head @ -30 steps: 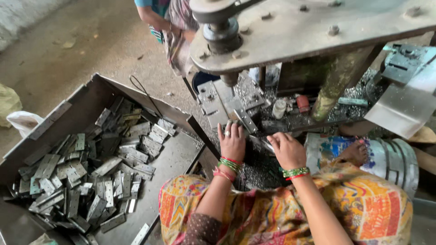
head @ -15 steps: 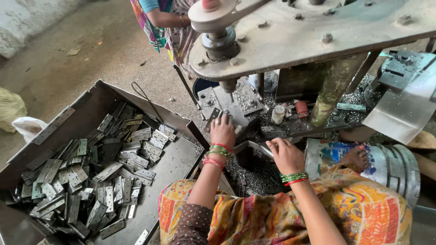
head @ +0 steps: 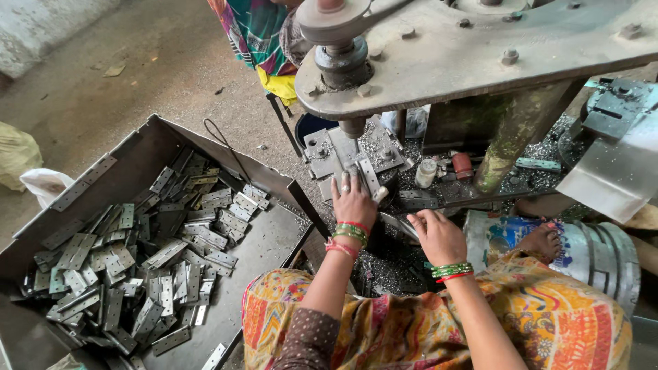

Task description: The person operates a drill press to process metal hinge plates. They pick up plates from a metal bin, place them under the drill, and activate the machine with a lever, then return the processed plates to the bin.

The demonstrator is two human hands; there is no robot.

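Observation:
I sit at a metal press [head: 480,55] with its die bed [head: 329,147] below the ram. My left hand [head: 353,202], with bangles at the wrist, reaches forward onto the die bed. Its fingers lie closed over a grey hinge plate [head: 368,175] there. My right hand [head: 439,236] sits lower and to the right, beside my knee. Its fingers curl around a flat metal piece [head: 397,225] that sticks out to the left. Dark metal scrap covers the floor under both hands.
A big metal tray [head: 274,236] at the left holds several grey hinge plates [head: 157,253]. Another person in bright cloth [head: 257,34] stands behind the press. A bare foot [head: 541,241] rests on a tin drum [head: 603,253] at the right. A white bag [head: 44,183] lies far left.
My left hand has moved forward from the scrap pile up onto the die bed. My right hand has shifted a little to the right and lower.

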